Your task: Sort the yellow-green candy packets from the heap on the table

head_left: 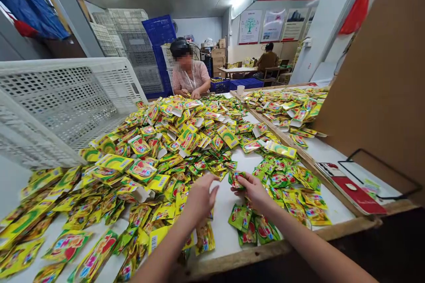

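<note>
My right hand (253, 191) pinches a small green candy sachet (236, 180) with a red fruit print, held just above the white table. My left hand (201, 196) is at the right edge of a large heap of yellow and green packets (179, 141); its thumb stands apart from the curved fingers, and nothing shows between them. Below my right hand lie several green sachets (241, 217) at the table's front edge. More green sachets (279, 172) and a group of yellow sachets (307, 205) lie to the right of that hand.
A white perforated crate (73, 70) lies tipped at the left. A wooden divider (282, 135) separates a second packet pile (292, 106). A red notebook (355, 192) and brown cardboard (375, 97) are at right. One person (191, 75) works across the table; another (268, 62) sits behind.
</note>
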Tool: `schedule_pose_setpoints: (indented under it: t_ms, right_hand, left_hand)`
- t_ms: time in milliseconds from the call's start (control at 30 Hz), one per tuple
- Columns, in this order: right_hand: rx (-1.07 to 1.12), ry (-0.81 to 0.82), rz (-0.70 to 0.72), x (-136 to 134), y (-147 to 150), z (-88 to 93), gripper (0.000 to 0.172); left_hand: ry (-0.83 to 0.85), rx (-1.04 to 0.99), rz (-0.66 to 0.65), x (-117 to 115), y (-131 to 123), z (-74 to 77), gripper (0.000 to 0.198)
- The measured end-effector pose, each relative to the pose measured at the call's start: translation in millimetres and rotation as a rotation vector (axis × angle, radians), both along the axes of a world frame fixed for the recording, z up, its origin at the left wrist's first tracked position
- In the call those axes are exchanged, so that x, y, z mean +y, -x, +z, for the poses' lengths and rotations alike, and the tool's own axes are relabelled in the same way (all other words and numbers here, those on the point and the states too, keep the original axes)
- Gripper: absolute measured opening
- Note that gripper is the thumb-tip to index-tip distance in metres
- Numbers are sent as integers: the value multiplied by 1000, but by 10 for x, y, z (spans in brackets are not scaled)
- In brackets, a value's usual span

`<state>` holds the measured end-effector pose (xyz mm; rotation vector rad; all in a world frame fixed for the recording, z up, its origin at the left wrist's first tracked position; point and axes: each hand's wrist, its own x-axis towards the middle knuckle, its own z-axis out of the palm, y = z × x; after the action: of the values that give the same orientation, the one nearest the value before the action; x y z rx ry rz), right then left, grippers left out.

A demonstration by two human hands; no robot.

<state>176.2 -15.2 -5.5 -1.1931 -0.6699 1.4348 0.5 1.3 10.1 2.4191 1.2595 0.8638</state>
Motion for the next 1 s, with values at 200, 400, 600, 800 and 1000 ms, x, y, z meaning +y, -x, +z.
schedule_pose_setpoints:
  t_ms: [200, 400, 600, 800, 1000]
  right_hand:
    - [153, 3, -109, 55, -104, -11, 19]
    - [115, -18, -127, 46, -163, -2, 34]
    - [-38, -90, -179, 43, -212, -55, 38]
    - [-150, -165, -139, 38, -201, -50, 40]
    - [-203, -190, -209, 31, -230, -28, 37]
  left_hand:
    - [94, 143, 240, 352, 242, 306, 23]
    - [246, 385, 104, 468, -106, 129, 18]
    - [225, 453, 201, 580, -509, -141, 46]
    - [258, 423, 172, 644, -495, -231, 17]
    - [282, 176, 177, 554, -216, -154, 19]
